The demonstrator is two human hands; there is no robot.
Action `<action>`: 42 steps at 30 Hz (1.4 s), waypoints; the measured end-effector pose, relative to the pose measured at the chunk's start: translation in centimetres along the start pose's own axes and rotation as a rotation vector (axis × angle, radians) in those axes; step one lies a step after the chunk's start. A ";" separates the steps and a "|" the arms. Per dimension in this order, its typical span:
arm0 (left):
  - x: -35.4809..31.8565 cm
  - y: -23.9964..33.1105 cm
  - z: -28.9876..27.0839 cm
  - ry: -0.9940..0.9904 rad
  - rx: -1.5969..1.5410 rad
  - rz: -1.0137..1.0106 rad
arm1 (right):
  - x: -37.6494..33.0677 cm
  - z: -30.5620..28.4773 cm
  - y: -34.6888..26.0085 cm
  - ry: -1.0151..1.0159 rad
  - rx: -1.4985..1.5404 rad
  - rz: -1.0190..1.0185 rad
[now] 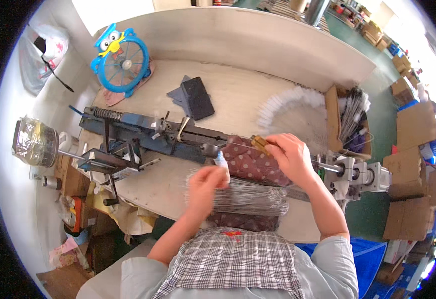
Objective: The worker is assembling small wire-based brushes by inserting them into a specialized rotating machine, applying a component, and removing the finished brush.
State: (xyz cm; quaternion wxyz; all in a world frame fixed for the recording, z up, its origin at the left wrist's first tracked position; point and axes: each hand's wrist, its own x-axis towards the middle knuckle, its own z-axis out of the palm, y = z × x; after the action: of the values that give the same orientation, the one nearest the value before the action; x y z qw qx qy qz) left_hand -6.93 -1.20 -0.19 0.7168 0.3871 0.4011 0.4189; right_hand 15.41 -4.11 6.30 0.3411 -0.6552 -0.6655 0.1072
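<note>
My right hand [291, 157] grips a small brass-coloured block [260, 143] between thumb and fingers, above a maroon polka-dot cloth [248, 162]. Slightly blurred, my left hand [208, 184] is closed beside the dark rounded end of a bench machine [178, 134]. A light-blue and white bit [221, 160] shows at its fingertips; whether it is held or wrapped round a finger, I cannot tell. Just below both hands lies a bundle of thin metal wires [250, 197] on the cloth. A fine line, perhaps a wire, runs from the machine toward the brass block.
A blue owl-shaped fan [126, 64] and a black phone-like slab [197, 98] stand behind the machine. White-tipped wires [290, 107] fan out near a cardboard box [333, 117] of more wires. A metal shaft assembly [352, 172] sits at right, a crank handle [110, 201] at left.
</note>
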 end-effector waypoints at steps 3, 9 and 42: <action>2.0 -1.0 5.4 -0.125 -0.007 -0.008 | -0.1 -0.5 0.7 -0.053 0.211 0.144; 2.9 -2.8 7.3 -0.209 0.019 0.051 | -1.1 -1.0 3.0 -0.168 0.606 0.364; 2.8 0.0 5.1 -0.065 -0.050 -0.163 | 3.1 2.0 0.1 -0.272 0.322 0.212</action>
State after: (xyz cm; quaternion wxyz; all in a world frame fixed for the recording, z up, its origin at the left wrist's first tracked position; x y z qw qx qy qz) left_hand -1.44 0.20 1.05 0.7706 0.3484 0.3972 0.3564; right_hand 14.55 -0.57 5.71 0.3354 -0.6382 -0.6070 0.3344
